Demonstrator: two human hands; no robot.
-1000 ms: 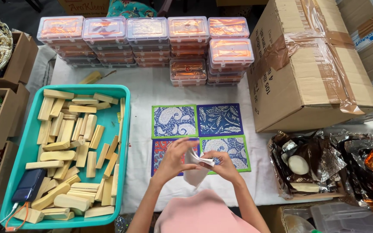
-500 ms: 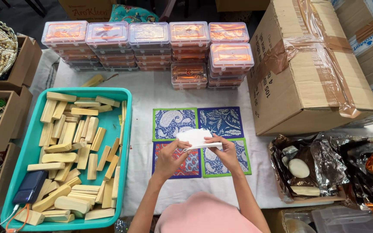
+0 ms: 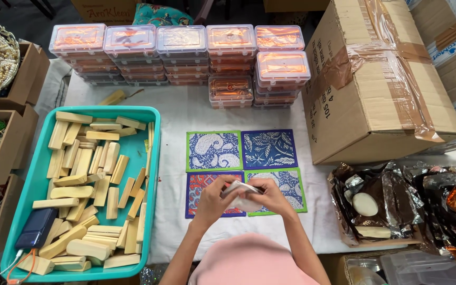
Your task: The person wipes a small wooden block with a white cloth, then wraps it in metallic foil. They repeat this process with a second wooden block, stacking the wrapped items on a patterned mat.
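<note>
Blocks (image 3: pixel 88 179) in teal plastic tray (image 3: pixel 27 195): pale, matt wood. Stacked boxes (image 3: pixel 183 53): clear glossy plastic. Carton (image 3: pixel 376 84): matt cardboard, shiny tape. Patterned squares (image 3: pixel 238 153): printed cloth. Wrappers (image 3: pixel 397 200): crinkled glossy foil.

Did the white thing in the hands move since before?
Yes. The white thing dropped lower toward the person; it was over the middle of the four patterned tiles, now over the bottom two, held by both hands.

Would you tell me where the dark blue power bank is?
In the head view, the dark blue power bank lies at the teal tray's near-left corner, beside the wooden blocks.
</note>
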